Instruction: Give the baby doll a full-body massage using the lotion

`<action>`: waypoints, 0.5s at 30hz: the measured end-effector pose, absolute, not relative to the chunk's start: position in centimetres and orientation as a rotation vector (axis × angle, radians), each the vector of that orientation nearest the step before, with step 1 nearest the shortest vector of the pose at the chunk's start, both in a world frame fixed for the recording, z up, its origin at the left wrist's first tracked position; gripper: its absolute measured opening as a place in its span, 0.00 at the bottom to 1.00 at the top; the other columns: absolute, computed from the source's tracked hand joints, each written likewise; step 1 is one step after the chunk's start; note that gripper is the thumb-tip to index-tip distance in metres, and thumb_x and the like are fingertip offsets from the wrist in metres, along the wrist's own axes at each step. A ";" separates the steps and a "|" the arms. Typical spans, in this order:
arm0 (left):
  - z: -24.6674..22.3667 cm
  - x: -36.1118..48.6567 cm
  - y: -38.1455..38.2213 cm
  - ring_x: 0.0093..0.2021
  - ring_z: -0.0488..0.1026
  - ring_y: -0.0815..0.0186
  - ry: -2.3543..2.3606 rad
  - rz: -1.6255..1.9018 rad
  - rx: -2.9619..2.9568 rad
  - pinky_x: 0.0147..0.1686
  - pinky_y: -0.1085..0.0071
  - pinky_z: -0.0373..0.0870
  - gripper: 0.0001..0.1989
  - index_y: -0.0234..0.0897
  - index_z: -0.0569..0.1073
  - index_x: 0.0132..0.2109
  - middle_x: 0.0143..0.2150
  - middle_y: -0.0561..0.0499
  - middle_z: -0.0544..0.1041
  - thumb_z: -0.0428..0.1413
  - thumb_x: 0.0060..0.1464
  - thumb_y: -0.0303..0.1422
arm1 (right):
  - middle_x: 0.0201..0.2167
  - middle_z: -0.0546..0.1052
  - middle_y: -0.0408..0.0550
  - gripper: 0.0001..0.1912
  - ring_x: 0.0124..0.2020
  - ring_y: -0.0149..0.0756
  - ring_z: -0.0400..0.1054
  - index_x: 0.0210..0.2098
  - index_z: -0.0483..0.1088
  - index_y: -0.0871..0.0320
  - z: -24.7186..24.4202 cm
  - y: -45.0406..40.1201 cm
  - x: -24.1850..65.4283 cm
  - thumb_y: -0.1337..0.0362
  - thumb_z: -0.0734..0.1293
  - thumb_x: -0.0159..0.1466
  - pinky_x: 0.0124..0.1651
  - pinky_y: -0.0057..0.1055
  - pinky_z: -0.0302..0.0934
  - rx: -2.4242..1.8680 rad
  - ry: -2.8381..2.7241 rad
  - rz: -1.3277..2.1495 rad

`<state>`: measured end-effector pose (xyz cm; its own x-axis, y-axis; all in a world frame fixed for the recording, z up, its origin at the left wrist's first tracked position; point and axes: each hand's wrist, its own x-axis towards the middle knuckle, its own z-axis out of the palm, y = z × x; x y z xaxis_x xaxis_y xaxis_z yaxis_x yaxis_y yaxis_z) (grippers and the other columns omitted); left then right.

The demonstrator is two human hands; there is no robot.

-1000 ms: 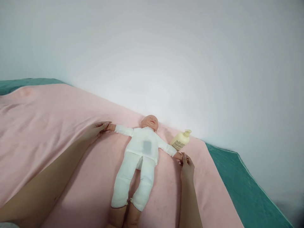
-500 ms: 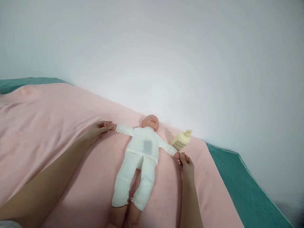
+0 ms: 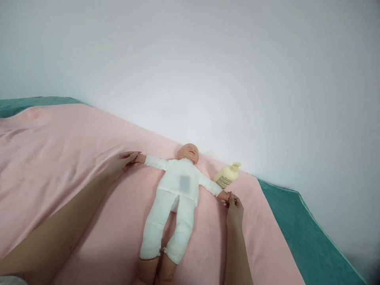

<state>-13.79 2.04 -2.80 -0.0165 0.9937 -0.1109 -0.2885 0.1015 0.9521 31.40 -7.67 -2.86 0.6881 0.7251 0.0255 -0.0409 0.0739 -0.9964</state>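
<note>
A baby doll [image 3: 178,186] with a white cloth body lies on its back on the pink blanket [image 3: 118,237], arms stretched out to both sides. At the left, my left hand [image 3: 120,163] is closed on one of the doll's hands, thumb on top. My right hand [image 3: 235,208] pinches the doll's other hand between thumb and fingers, lower down on the right. Close above that arm is a pale yellow pump bottle [image 3: 227,175] with dark print on its label. The doll's feet fall outside the bottom edge of the view.
Behind the blanket rises a plain pale wall [image 3: 190,71]. A green cover [image 3: 308,221] shows beyond the blanket on the right and at the far left. Wrinkles run across the blanket's left part.
My left thumb has shifted over the doll's hand, covering more of it. My right fingers have moved slightly towards the doll's fingertips. The doll and the bottle stay in place.
</note>
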 end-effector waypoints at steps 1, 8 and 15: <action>-2.9 -13.9 2.1 0.45 0.76 0.58 1.052 1.294 0.898 0.38 0.72 0.76 0.22 0.36 0.75 0.52 0.47 0.42 0.78 0.61 0.52 0.41 | 0.29 0.77 0.44 0.28 0.26 0.29 0.68 0.36 0.72 0.61 -2.9 -7.6 31.4 0.45 0.75 0.46 0.27 0.24 0.64 -1.360 -0.603 0.648; -2.8 -14.3 2.2 0.54 0.72 0.57 0.935 1.224 0.860 0.46 0.69 0.76 0.27 0.40 0.70 0.57 0.55 0.44 0.74 0.64 0.50 0.37 | 0.37 0.76 0.43 0.30 0.32 0.28 0.70 0.35 0.72 0.59 -2.6 -7.3 31.3 0.50 0.79 0.37 0.36 0.22 0.69 -1.267 -0.527 0.733; -3.2 -14.2 2.3 0.50 0.75 0.55 1.058 1.212 0.984 0.45 0.66 0.76 0.30 0.39 0.72 0.55 0.51 0.44 0.77 0.67 0.43 0.39 | 0.22 0.73 0.38 0.30 0.21 0.26 0.66 0.36 0.71 0.61 -2.4 -7.6 31.0 0.54 0.80 0.38 0.24 0.21 0.65 -1.367 -0.568 0.711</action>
